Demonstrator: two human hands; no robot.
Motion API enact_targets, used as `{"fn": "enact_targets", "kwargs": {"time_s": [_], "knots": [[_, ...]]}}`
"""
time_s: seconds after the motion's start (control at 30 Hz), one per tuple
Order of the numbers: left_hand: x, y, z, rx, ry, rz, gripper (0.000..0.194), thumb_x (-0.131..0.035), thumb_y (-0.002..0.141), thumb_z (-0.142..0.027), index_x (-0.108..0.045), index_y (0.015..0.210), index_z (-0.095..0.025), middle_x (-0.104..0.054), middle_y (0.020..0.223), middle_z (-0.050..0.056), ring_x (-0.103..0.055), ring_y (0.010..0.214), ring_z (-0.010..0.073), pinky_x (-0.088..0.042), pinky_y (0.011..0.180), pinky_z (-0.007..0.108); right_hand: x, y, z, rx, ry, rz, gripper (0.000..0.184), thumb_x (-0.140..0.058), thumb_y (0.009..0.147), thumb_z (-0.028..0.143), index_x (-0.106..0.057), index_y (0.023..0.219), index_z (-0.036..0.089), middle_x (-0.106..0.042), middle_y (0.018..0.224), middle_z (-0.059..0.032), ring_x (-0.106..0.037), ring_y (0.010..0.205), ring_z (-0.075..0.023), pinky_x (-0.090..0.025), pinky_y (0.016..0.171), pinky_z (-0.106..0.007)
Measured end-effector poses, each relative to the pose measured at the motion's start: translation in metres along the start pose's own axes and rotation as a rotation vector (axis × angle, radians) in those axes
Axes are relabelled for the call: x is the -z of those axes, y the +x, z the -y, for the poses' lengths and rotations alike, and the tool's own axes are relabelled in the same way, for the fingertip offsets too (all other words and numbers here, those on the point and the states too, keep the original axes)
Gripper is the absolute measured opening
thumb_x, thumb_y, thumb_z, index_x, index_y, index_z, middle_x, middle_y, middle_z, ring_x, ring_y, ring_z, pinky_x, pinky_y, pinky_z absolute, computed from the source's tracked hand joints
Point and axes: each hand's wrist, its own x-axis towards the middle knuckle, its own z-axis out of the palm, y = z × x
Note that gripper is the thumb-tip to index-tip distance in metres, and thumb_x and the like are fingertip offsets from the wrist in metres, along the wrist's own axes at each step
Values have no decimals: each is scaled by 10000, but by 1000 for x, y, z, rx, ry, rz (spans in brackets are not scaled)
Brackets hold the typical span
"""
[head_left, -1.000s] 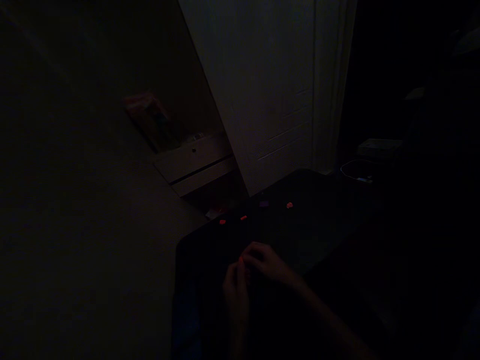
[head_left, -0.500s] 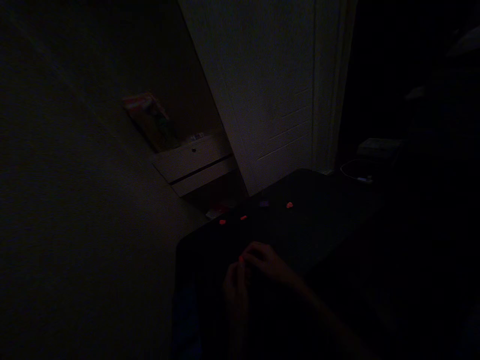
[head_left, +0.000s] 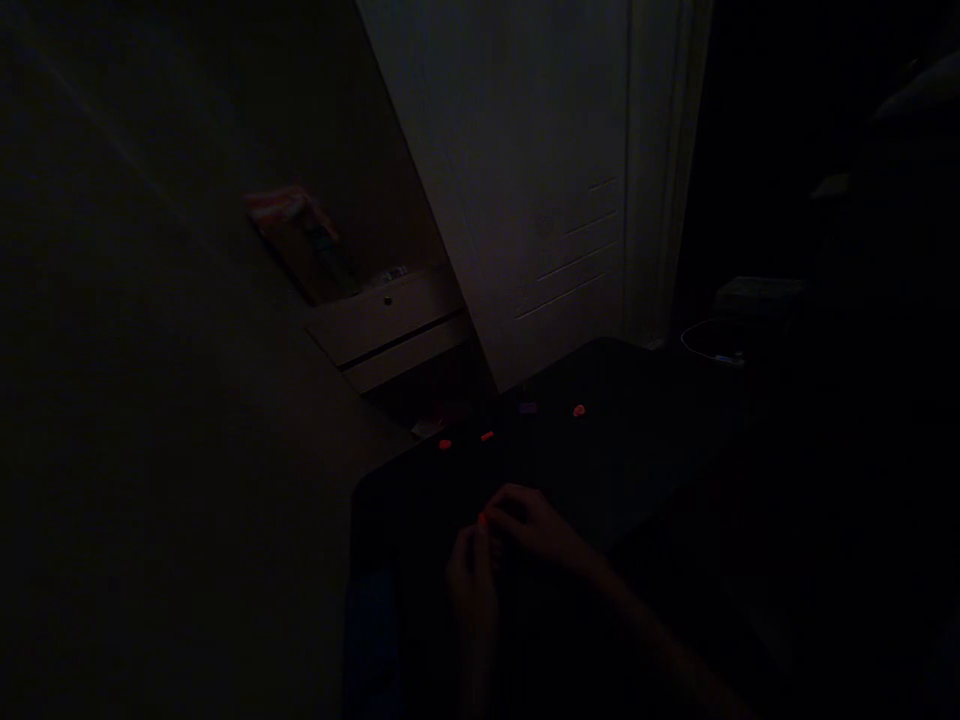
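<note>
The scene is very dark. Over the near part of a dark table (head_left: 600,460), my left hand (head_left: 472,575) and my right hand (head_left: 529,520) meet at their fingertips. Both are closed on a small red-orange piece (head_left: 483,519); only a bright bit of it shows between the fingers, and its kind is too small to tell. Beyond my hands lie a small red lump (head_left: 445,444), a short red bar-shaped piece (head_left: 487,436) and a red-and-pale piece (head_left: 578,410). A small purple block (head_left: 529,408) sits near the far edge.
A pale panelled door (head_left: 540,200) stands behind the table. Left of it is a drawer unit (head_left: 390,325) with a red-topped package (head_left: 292,230) on it. A white cable (head_left: 694,345) curves at the right. Something blue (head_left: 371,630) lies at the table's near left.
The hands and the piece between them keep nearly the same place. No loose piece on the table has moved. The picture has become slightly darker.
</note>
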Motion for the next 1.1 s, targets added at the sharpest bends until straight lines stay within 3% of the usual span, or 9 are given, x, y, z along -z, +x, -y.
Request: {"fn": "enact_targets", "kwargs": {"time_s": [0.5, 1.1], "knots": [[-1, 0, -1, 46, -22, -29, 726, -534, 728, -866, -691, 782, -159, -654, 678, 62, -601, 620, 190, -487, 597, 296, 1, -2, 2, 13, 22, 20, 160, -660, 916, 325, -722, 943, 181, -737, 919, -43, -682, 877, -198, -510, 795, -296], [-1, 0, 1, -15, 17, 17, 690, -493, 792, -837, -662, 737, -170, -638, 657, 51, -583, 597, 174, -469, 583, 283, 1, -1, 6, -10, 40, 6, 178, -626, 931, 309, -709, 879, 160, -720, 867, -43, -671, 835, -184, -500, 769, -280]]}}
